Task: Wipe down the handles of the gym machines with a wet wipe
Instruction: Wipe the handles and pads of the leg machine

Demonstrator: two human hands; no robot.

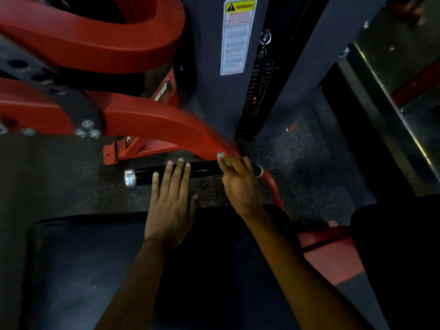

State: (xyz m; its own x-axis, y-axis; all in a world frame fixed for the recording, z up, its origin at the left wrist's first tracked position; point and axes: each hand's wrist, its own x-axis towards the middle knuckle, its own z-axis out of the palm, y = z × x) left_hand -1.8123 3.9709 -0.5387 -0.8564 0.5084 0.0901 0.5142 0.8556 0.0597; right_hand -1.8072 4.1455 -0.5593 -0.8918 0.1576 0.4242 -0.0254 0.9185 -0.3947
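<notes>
While the left hand (170,210) lies flat with straight fingers over a black cylindrical grip handle (166,173) with silver end cap, the right hand (240,184) pinches a pale crumpled wet wipe (221,155) at its far end, beneath a red steel machine arm (152,120).

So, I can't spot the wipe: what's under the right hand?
The right hand covers the black handle near its red-frame end. A pale bit of wet wipe shows at the fingers; the rest is hidden beneath the hand.
</notes>
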